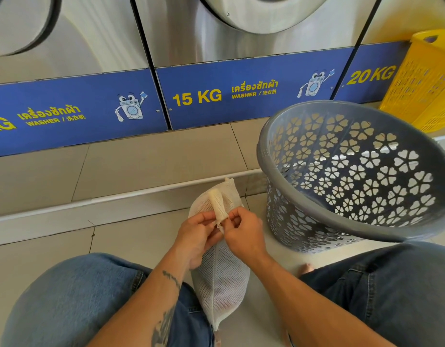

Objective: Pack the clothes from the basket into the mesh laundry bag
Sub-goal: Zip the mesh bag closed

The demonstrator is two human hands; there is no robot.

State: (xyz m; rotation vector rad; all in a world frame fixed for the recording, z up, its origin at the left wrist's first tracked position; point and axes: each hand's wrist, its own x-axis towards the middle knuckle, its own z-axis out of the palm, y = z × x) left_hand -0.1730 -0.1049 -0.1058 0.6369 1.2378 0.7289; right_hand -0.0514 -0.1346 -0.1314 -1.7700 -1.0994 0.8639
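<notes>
This was a self-service laundromat. Across the top of the frame stood a row of steel front-loading washers (216, 28), their blue panels (241, 96) marked "15 KG", "20 KG" and "WASHER". A yellow laundry basket (421, 81) sat at the upper right on the tiled floor (131, 236).

A white mesh laundry bag (222, 279), stuffed full, is stood upright on the tiled floor; just right, a grey perforated basket (341, 176) is seen tilted, empty
</notes>
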